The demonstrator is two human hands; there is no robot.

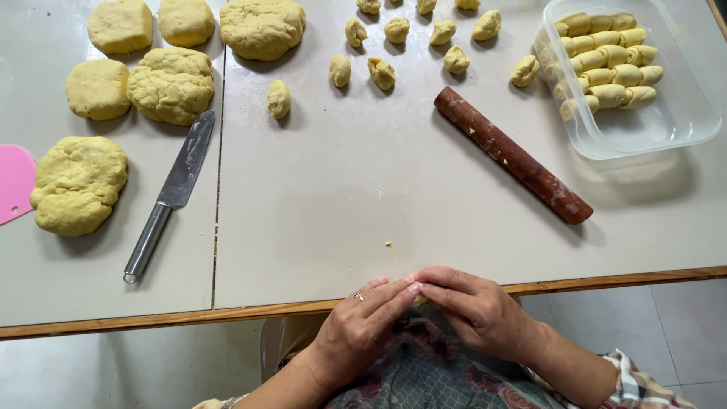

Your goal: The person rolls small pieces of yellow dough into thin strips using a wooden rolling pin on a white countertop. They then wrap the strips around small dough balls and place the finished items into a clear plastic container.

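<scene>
My left hand (pixel 362 322) and my right hand (pixel 473 307) meet at the table's near edge, fingertips pressed together around a small piece of yellow dough (pixel 419 301) that is almost wholly hidden. A ring shows on my left hand. Several small dough pieces (pixel 381 72) lie scattered at the far side of the table. A brown wooden rolling pin (pixel 512 154) lies slantwise beyond my right hand.
Several large dough lumps (pixel 173 84) sit at the far left beside a steel knife (pixel 171 192). A pink scraper (pixel 14 182) pokes in at the left edge. A clear plastic tub (pixel 666 121) at the far right holds rows of rolled dough (pixel 606 64).
</scene>
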